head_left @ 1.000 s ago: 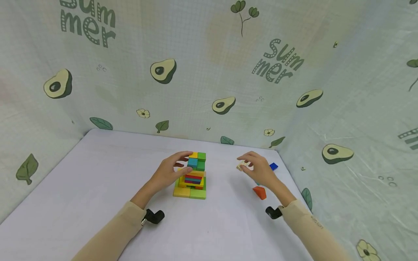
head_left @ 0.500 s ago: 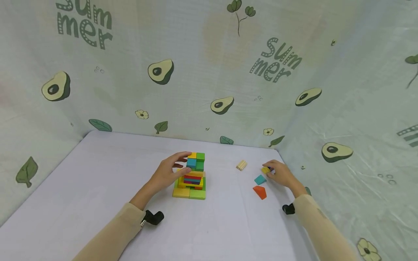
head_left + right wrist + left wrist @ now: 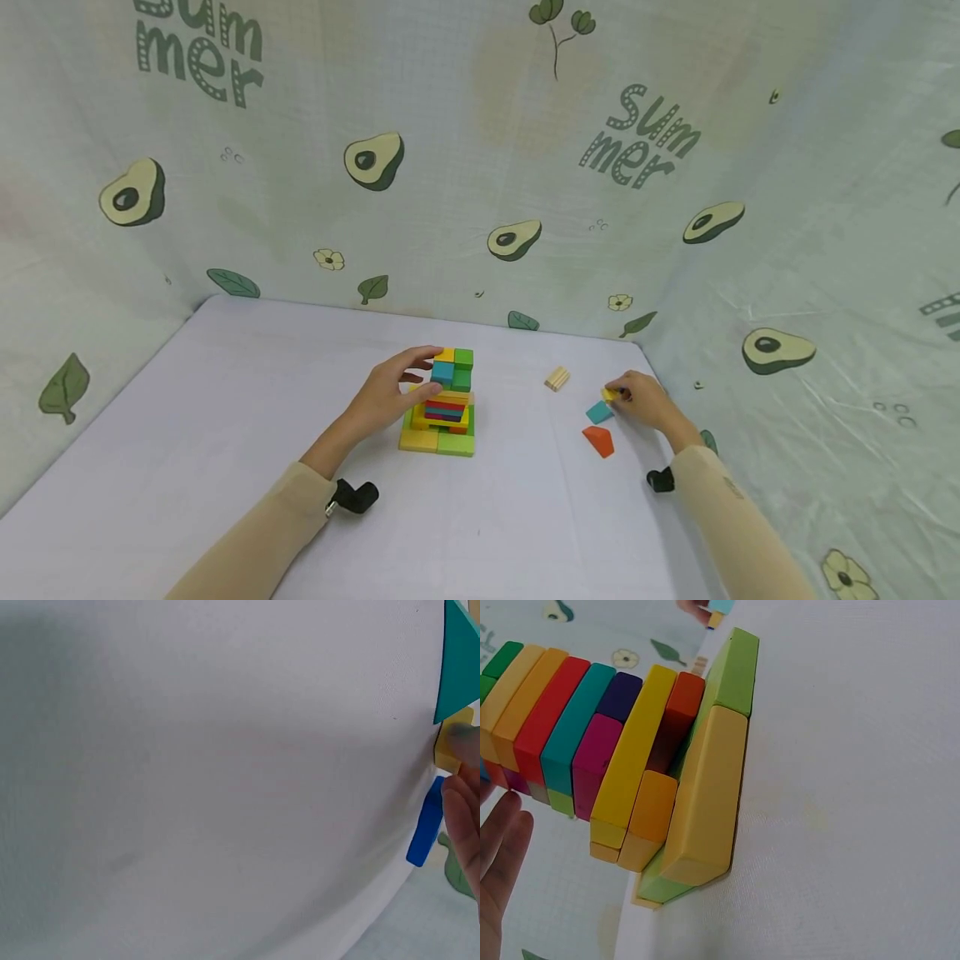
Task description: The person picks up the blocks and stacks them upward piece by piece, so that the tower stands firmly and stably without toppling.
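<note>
A tower of coloured wooden blocks (image 3: 448, 408) stands on the table, with yellow and green blocks at its top. My left hand (image 3: 387, 390) rests against the left side of its upper part, thumb in front and fingers behind. The left wrist view shows fingers (image 3: 508, 832) lying nearly straight beside the layers. Over on the right, my right hand (image 3: 645, 398) pinches a small yellow block (image 3: 450, 741) at the tabletop. A blue block (image 3: 426, 823) lies right beside those fingers, partly hidden in the head view. A teal triangular block (image 3: 599, 412) lies just in front.
An orange-red block (image 3: 598, 441) lies nearer to me than the teal one. Pale wooden pieces (image 3: 557, 378) lie between the tower and my right hand. The white table (image 3: 315, 350) ends at patterned cloth walls (image 3: 450, 167) at the back and right.
My right hand has moved right, away from the pale pieces, to the small yellow block and now pinches it. My left hand has stayed at the tower.
</note>
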{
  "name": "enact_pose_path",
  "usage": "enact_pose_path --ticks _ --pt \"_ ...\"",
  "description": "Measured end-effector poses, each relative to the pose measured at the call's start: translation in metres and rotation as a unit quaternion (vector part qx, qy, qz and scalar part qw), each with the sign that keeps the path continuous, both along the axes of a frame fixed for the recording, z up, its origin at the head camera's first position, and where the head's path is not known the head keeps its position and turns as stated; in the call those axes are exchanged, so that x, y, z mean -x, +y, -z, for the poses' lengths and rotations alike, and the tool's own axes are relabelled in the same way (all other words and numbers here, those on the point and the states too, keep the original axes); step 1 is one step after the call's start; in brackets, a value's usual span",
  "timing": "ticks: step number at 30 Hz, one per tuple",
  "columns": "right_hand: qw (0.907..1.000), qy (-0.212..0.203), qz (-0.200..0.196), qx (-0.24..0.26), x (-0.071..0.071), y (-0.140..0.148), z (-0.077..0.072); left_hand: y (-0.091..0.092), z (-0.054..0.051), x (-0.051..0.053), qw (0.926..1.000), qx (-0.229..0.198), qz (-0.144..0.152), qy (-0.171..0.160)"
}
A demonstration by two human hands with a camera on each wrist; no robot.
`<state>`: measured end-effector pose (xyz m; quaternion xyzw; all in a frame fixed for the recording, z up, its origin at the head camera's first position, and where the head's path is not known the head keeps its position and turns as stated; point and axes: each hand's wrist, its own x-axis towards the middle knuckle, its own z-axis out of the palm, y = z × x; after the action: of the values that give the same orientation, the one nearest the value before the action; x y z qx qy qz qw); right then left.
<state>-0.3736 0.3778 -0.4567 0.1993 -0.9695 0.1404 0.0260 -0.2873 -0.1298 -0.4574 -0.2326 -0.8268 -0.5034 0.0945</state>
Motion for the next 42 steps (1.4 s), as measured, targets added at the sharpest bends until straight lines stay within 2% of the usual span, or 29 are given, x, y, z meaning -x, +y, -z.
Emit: enact_pose_path --ticks 4,8,11,15,20,24,29,35,42 --pt "0.9999 0.008 0.007 0.009 -0.002 -0.007 -0.007 -0.001 0.001 0.000 1.0000 0.001 0.001 0.003" --pt "0.9987 0.045 -0.005 0.025 -0.004 -0.027 -0.024 -0.002 0.000 0.000 1.0000 0.004 -0.005 0.002" --pt "0.9963 0.067 -0.037 0.039 -0.010 -0.052 -0.043 -0.003 -0.001 -0.001 0.9999 0.006 -0.009 0.000" --pt "0.9903 0.079 -0.090 0.070 -0.027 -0.097 -0.068 -0.003 -0.003 -0.003 0.9999 0.002 -0.009 -0.007" --pt "0.9780 0.089 -0.152 0.112 -0.051 -0.151 -0.085 -0.004 -0.003 -0.003 1.0000 -0.002 -0.008 -0.005" --pt "0.9649 0.105 -0.202 0.131 -0.067 -0.184 -0.089 -0.003 -0.001 -0.003 1.0000 0.000 -0.005 -0.001" --pt "0.9549 0.115 -0.233 0.144 -0.077 -0.214 -0.091 -0.002 0.000 -0.002 1.0000 -0.003 -0.004 -0.001" --pt "0.9527 0.116 -0.242 0.142 -0.080 -0.236 -0.089 -0.001 0.000 -0.001 1.0000 -0.005 0.000 0.003" --pt "0.9519 0.128 -0.246 0.131 -0.081 -0.245 -0.084 0.000 -0.002 -0.001 1.0000 0.002 -0.001 0.008"
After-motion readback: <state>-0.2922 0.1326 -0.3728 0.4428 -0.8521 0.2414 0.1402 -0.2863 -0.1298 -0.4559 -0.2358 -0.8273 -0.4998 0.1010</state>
